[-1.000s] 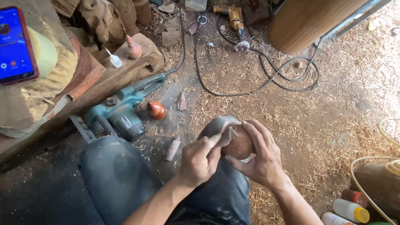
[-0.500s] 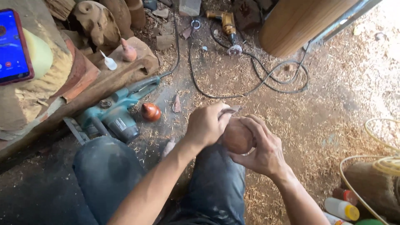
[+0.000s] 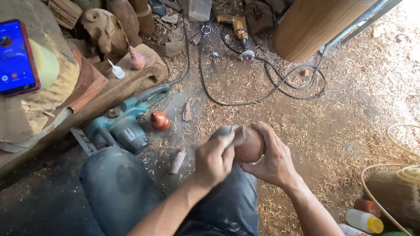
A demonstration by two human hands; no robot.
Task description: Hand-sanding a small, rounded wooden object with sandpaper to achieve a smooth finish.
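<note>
A rounded reddish-brown wooden piece (image 3: 250, 146) rests over my right knee. My right hand (image 3: 273, 159) cups it from the right and below, fingers wrapped over its top. My left hand (image 3: 214, 159) presses a small scrap of sandpaper (image 3: 239, 135) against the piece's left side. The left hand is blurred.
A teal electric planer (image 3: 124, 124) lies left of my left knee, a small glossy wooden gourd (image 3: 160, 121) beside it. A phone (image 3: 16, 57) with a lit screen rests on a wood block. A yellow drill (image 3: 238, 24) and black cables (image 3: 271, 87) lie ahead. Bottles (image 3: 365, 220) stand at lower right.
My left hand with the sandpaper went up over the wooden piece, then came back down its left side. The right hand kept holding the piece.
</note>
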